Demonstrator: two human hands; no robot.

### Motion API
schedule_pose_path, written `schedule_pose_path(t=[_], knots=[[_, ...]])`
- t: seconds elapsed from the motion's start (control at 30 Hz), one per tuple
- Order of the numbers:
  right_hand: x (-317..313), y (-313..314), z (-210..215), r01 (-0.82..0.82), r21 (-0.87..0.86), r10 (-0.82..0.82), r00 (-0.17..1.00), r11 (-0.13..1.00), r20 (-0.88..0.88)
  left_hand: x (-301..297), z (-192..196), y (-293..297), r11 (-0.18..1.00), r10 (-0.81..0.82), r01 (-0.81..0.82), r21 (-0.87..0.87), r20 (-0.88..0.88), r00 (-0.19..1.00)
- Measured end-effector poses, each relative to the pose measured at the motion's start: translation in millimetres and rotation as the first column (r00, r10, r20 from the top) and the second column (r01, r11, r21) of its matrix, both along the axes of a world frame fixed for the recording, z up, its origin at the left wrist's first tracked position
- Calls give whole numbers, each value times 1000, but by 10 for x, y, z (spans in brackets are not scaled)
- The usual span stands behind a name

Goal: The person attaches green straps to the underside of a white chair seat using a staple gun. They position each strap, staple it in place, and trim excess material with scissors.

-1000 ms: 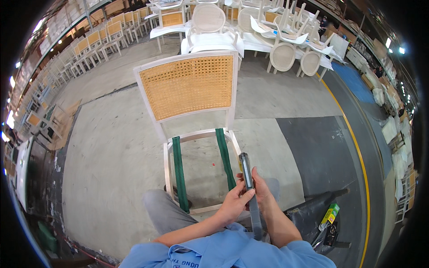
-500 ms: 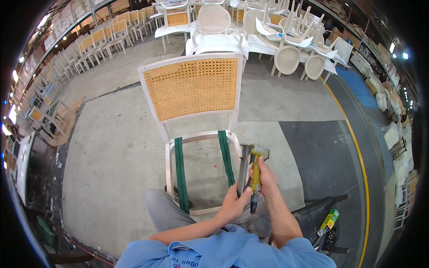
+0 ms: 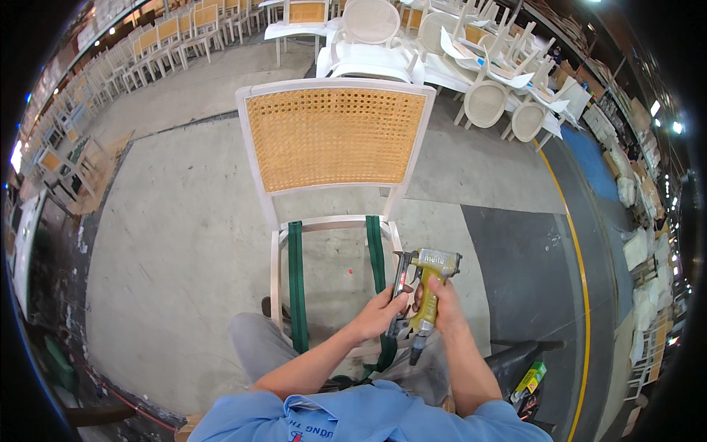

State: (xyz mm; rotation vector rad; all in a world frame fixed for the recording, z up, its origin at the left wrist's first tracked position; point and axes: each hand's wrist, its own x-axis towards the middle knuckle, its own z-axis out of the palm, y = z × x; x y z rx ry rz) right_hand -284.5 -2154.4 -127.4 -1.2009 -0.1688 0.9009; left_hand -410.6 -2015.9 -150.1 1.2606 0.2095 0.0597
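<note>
My right hand (image 3: 443, 303) is wrapped around the yellow-green handle of a pneumatic staple gun (image 3: 437, 259). The gun's dark magazine is in the fingers of my left hand (image 3: 377, 315). Right in front of me stands a pale wooden chair frame (image 3: 275, 276) with a woven cane back (image 3: 331, 140) and an open seat. Two dark green webbing straps run front to back over that opening. The left strap (image 3: 296, 287) lies straight. The right strap (image 3: 376, 254) passes behind my left hand, and its near end droops in a curve between my knees.
Beside my right leg lies a green and yellow box (image 3: 530, 377) among dark tools. White chairs (image 3: 372, 55) crowd the far side, some upturned on others. Rows of cane-backed chairs (image 3: 147, 48) line the far left. A yellow floor line (image 3: 582, 287) curves along the right.
The staple gun has turned its side toward me and come slightly right and down. My left hand has shifted up along its magazine. The right strap's drooping end now shows.
</note>
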Motion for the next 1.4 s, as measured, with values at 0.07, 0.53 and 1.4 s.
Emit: schedule_pose_path(t=[0.07,0.53,1.4], knots=[[235,159,140,-75,12,76,988,997,-136,145,-153,138,993,-69,77,91,-80,994],[1122,1819,-565,-87,-493,206,960,865,192,641,-1521,364,926,377,-305,223,-585,718],[1250,2041,-995,-3,-597,184,953,802,241,705,-1665,390,958,279,-262,112,-566,776]])
